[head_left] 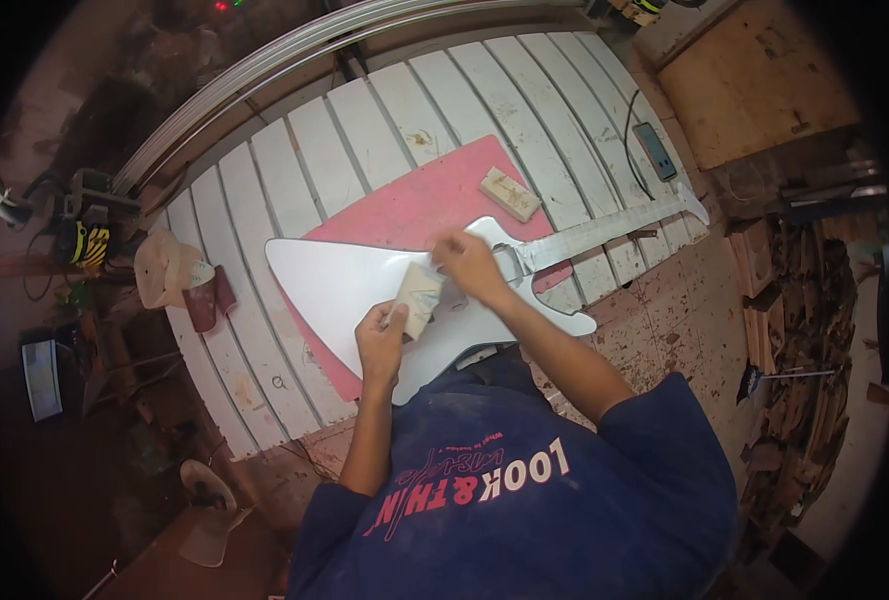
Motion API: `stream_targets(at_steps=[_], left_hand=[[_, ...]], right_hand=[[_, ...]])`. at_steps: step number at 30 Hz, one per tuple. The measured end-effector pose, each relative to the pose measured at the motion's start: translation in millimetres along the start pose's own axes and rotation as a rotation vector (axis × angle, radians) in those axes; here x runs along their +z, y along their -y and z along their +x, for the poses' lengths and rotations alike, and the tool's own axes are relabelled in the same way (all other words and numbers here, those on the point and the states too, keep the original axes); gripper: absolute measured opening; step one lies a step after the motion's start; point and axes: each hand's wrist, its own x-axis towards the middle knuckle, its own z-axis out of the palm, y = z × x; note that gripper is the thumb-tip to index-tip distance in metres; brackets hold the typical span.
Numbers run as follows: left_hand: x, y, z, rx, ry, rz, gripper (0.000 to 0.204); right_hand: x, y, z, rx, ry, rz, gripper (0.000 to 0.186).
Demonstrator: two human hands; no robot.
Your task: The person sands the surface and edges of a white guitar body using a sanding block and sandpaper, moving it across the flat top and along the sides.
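Your torso hides the guitar body's (344,280) near edge; fingertips hard to make out. Your left hand (379,340) is curled around the tan sandpaper block (419,297), right hand (469,265) closed over its far end. The body is glossy white, angular, on a pink mat (414,195) over white slats (364,130). A spare wood block (509,194) lies far right.
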Motion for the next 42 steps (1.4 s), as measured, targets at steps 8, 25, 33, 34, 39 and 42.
stream_targets(at_steps=[8, 25, 33, 34, 39, 42], left_hand=[[-21, -2, -4, 0.045, -0.011, 0.047, 0.032], [33, -23, -8, 0.101, 0.009, -0.095, 0.034], [34, -31, -17, 0.109, 0.034, -0.141, 0.038], [34, -33, -19, 0.104, 0.057, -0.154, 0.038], [33, -33, -25, 0.114, 0.066, -0.114, 0.037], [32, -27, -24, 0.155, 0.04, -0.109, 0.035]], right_hand=[[-115, -50, 99, -0.283, -0.42, -0.975, 0.053], [0, 16, -88, -0.364, 0.008, -0.307, 0.063], [1, 16, -93, -0.379, -0.039, -0.281, 0.06], [1, 15, -93, -0.382, -0.03, -0.283, 0.06], [3, 19, -88, -0.41, -0.049, -0.251, 0.06], [3, 29, -88, -0.386, -0.002, -0.252, 0.06]])
